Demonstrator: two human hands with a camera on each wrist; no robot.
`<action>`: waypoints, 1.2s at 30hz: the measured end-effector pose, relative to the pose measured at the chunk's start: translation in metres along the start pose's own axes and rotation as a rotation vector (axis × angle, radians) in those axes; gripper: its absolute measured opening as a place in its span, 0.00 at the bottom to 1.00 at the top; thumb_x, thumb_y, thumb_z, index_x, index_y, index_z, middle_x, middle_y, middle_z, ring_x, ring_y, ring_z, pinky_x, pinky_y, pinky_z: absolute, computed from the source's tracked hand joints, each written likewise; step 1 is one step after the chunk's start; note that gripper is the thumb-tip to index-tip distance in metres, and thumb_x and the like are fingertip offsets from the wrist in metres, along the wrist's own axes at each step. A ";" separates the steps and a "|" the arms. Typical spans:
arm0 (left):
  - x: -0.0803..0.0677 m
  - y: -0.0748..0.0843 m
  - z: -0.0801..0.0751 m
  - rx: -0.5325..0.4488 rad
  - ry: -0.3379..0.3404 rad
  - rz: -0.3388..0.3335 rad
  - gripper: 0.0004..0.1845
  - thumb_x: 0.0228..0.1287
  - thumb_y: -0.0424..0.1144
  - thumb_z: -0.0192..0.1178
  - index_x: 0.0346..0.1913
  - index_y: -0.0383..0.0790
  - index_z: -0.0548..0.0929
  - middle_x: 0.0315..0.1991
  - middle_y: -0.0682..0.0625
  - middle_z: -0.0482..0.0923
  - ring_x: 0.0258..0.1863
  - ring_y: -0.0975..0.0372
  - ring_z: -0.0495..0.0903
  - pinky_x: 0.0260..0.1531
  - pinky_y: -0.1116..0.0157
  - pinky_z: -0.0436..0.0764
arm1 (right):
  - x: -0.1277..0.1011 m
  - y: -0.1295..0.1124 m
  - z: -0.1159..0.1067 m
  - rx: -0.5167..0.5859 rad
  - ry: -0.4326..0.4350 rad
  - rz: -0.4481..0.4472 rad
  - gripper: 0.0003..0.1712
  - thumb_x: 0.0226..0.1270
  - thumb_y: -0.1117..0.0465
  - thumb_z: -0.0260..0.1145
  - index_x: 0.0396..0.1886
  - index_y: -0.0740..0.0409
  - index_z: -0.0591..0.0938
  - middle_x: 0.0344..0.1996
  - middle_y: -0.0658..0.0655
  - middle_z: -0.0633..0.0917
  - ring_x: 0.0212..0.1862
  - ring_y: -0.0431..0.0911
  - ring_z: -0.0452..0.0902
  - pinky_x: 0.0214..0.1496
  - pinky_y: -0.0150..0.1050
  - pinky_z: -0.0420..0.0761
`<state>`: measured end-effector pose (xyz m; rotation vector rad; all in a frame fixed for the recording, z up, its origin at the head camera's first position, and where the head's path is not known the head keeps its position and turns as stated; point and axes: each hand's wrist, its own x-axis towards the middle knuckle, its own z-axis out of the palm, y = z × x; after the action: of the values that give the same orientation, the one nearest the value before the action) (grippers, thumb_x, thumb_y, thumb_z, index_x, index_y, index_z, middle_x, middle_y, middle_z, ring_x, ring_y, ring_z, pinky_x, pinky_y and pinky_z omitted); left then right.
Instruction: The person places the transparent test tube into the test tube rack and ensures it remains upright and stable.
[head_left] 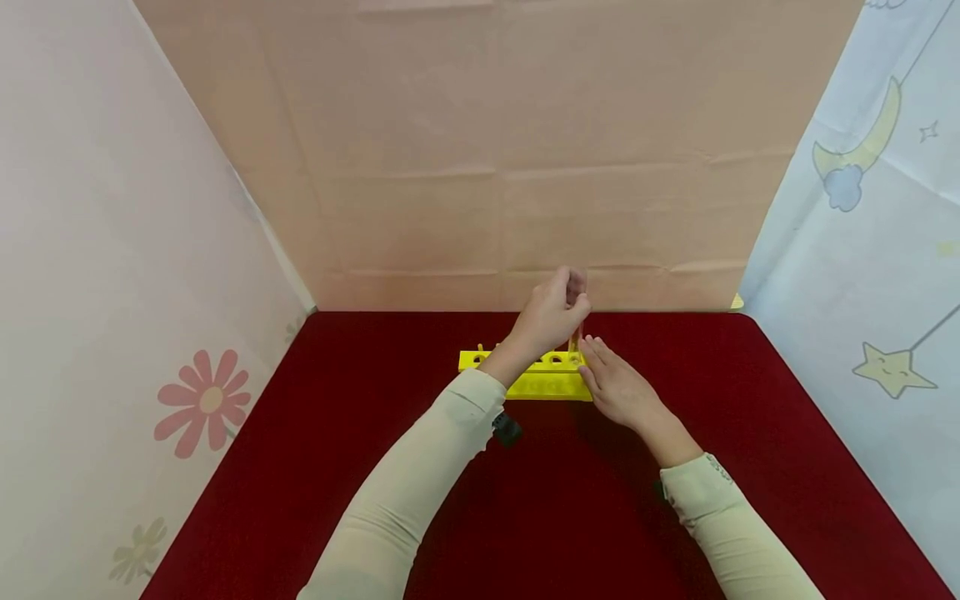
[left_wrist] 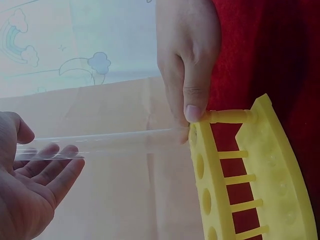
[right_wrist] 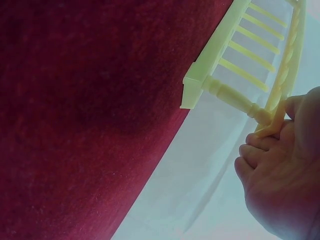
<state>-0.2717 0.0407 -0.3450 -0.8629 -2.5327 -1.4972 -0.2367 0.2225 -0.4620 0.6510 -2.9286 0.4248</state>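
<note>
A yellow test-tube rack [head_left: 540, 385] with a row of holes stands on the red cloth near the back wall. My left hand [head_left: 551, 317] hovers above the rack's right end and pinches a clear glass tube [left_wrist: 110, 143]. The tube's lower end sits at the rack's [left_wrist: 240, 170] endmost hole. In the left wrist view the left hand [left_wrist: 30, 190] holds the tube's upper part between thumb and fingers. My right hand [head_left: 611, 379] grips the rack's right end. Its thumb [left_wrist: 194, 107] presses the top plate, and its fingers [right_wrist: 260, 155] curl by the corner post of the rack [right_wrist: 235, 60].
The red cloth [head_left: 360, 475] covers the table and spreads out in front of the rack. A peach paper wall [head_left: 495, 167] stands close behind it. Printed fabric screens close off the left [head_left: 112, 333] and right [head_left: 862, 292] sides.
</note>
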 end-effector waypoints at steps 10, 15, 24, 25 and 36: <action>0.000 -0.003 0.005 -0.041 -0.027 0.018 0.07 0.75 0.36 0.55 0.50 0.42 0.70 0.40 0.50 0.75 0.27 0.63 0.79 0.30 0.71 0.82 | 0.000 -0.001 -0.001 0.013 -0.001 -0.007 0.32 0.83 0.58 0.47 0.77 0.73 0.56 0.76 0.72 0.59 0.78 0.64 0.53 0.76 0.59 0.57; 0.000 -0.005 0.006 -0.050 -0.041 0.017 0.05 0.75 0.35 0.54 0.48 0.43 0.70 0.36 0.49 0.75 0.25 0.59 0.79 0.25 0.70 0.81 | 0.000 -0.001 0.000 0.011 -0.005 -0.008 0.32 0.83 0.58 0.47 0.77 0.74 0.56 0.76 0.72 0.59 0.78 0.65 0.52 0.77 0.58 0.56; 0.000 -0.008 0.009 -0.025 -0.050 0.015 0.06 0.75 0.35 0.54 0.49 0.43 0.69 0.33 0.49 0.75 0.20 0.59 0.76 0.19 0.69 0.79 | -0.001 0.000 0.000 0.006 0.007 -0.016 0.32 0.83 0.58 0.48 0.77 0.73 0.56 0.76 0.73 0.60 0.77 0.65 0.53 0.76 0.59 0.57; 0.000 -0.008 0.009 -0.020 -0.052 0.010 0.06 0.75 0.35 0.54 0.49 0.43 0.69 0.33 0.49 0.75 0.19 0.59 0.75 0.18 0.69 0.78 | -0.001 0.000 0.000 0.007 0.009 -0.018 0.32 0.83 0.58 0.48 0.77 0.73 0.56 0.76 0.73 0.60 0.77 0.65 0.53 0.76 0.59 0.57; -0.003 -0.012 0.015 0.014 -0.051 -0.012 0.07 0.74 0.36 0.55 0.50 0.43 0.71 0.37 0.49 0.75 0.21 0.63 0.72 0.20 0.71 0.75 | -0.001 -0.001 0.000 0.021 0.017 -0.034 0.32 0.83 0.59 0.48 0.76 0.75 0.57 0.75 0.73 0.61 0.77 0.65 0.54 0.76 0.59 0.57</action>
<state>-0.2718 0.0469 -0.3633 -0.8966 -2.5855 -1.4784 -0.2351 0.2224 -0.4623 0.6955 -2.8959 0.4557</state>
